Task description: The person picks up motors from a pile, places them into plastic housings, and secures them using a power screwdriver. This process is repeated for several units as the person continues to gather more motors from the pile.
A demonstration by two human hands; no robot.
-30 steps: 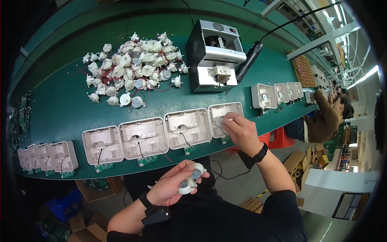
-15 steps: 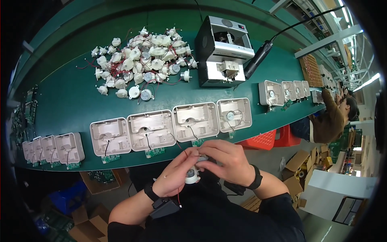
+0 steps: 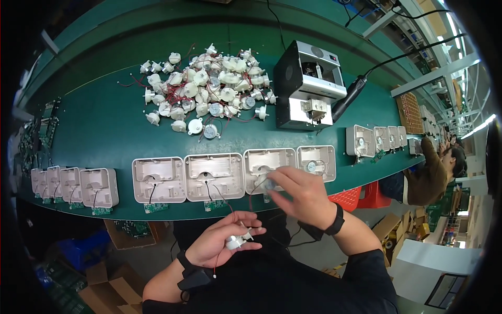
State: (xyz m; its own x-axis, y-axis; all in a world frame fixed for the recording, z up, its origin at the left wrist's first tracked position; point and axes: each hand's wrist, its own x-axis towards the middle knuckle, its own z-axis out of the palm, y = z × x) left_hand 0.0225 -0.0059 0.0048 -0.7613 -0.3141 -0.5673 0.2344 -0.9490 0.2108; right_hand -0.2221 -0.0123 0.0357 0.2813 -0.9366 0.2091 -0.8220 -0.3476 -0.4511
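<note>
My left hand (image 3: 212,239) is turned palm up below the table edge, fingers curled round a small white motor (image 3: 235,242) with a thin red wire hanging under it. My right hand (image 3: 306,196) pinches another small motor (image 3: 267,183) by its side, over the third light-grey plastic housing (image 3: 251,154) in the near row. A dark red wire trails down from that motor. Part of this housing is hidden behind the hand. To its right, the fourth housing (image 3: 325,152) has a round motor (image 3: 311,166) inside. Two more housings (image 3: 159,195) stand to the left, with green circuit boards (image 3: 156,208) at their front edges.
A heap of white motors with red wires (image 3: 201,91) lies mid-table. Beside it stand a black-and-silver machine (image 3: 308,89) and a black handheld tool (image 3: 349,98). More housings line up at left (image 3: 98,196) and right (image 3: 360,140). A person (image 3: 426,172) sits at far right.
My hands have parted. The right hand moved up and forward with a motor to the third housing; the left moved slightly down and left, keeping a motor. The view has shifted somewhat.
</note>
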